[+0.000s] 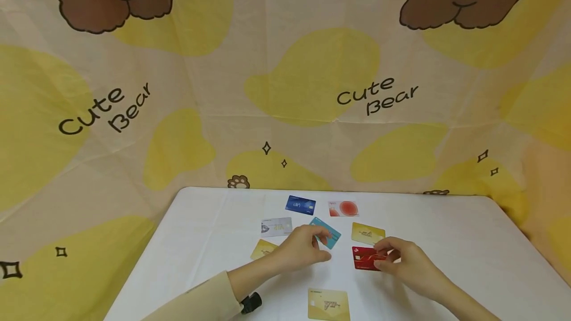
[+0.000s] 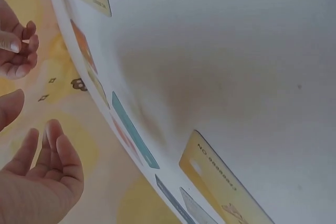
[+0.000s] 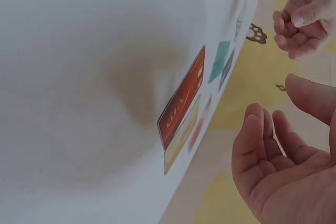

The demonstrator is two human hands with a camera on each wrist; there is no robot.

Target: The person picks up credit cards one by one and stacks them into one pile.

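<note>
My left hand [image 1: 305, 247] hovers above the table, fingers loosely bent and nothing held. Beyond its fingertips lies a tilted teal card [image 1: 329, 236], partly covered by them in the head view. My right hand [image 1: 406, 263] is raised near a red VIP card [image 1: 363, 258], its fingers overlapping the card's right end in the head view. In the right wrist view, a gap shows between the right hand [image 3: 286, 171] and the red card [image 3: 185, 95], which lies flat. A gold card [image 1: 368, 232] lies just behind the red one. Under the left forearm, another gold card [image 1: 262, 248] is partly hidden.
On the white table [image 1: 214, 241] lie a blue card [image 1: 301, 205] and a white card with a red circle [image 1: 348, 208] at the back, a silver card [image 1: 273, 227] left, and a gold card [image 1: 329, 305] in front. A patterned cloth [image 1: 285, 73] hangs behind.
</note>
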